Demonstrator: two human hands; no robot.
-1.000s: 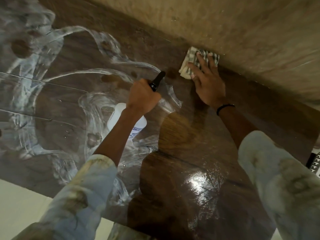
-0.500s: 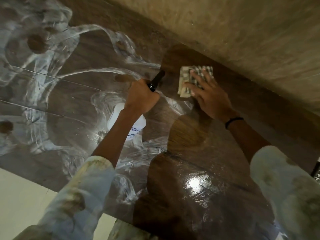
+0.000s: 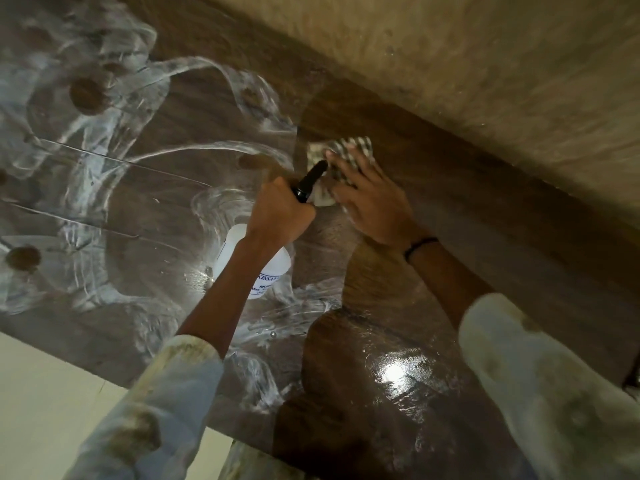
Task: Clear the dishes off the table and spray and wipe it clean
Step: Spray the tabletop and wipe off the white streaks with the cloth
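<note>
we look down on a dark wooden surface (image 3: pixel 485 216), wet and shiny near us with a bright glare spot, and smeared with white foamy streaks (image 3: pixel 104 140) across its left half. the left hand (image 3: pixel 280 213) grips the neck of a white spray bottle (image 3: pixel 256 268), fingers curled tight round it; its black nozzle (image 3: pixel 310 180) pokes out above the fist and points toward the cloth. the forearm crosses over the bottle and hides much of its printed label. the right hand (image 3: pixel 374 202) presses flat on a checked cloth (image 3: pixel 349 147), fingers spread over it, near the far edge of the surface. the nozzle overlaps the cloth's left side in our view, so we cannot tell whether the two touch. a dark band (image 3: pixel 420 245) circles the right wrist. both arms wear pale, stained sleeves (image 3: pixel 540 375). beyond the far edge runs a blurred tan floor (image 3: pixel 485 64), and a pale floor strip (image 3: pixel 45 403) shows below the near edge at lower left.
</note>
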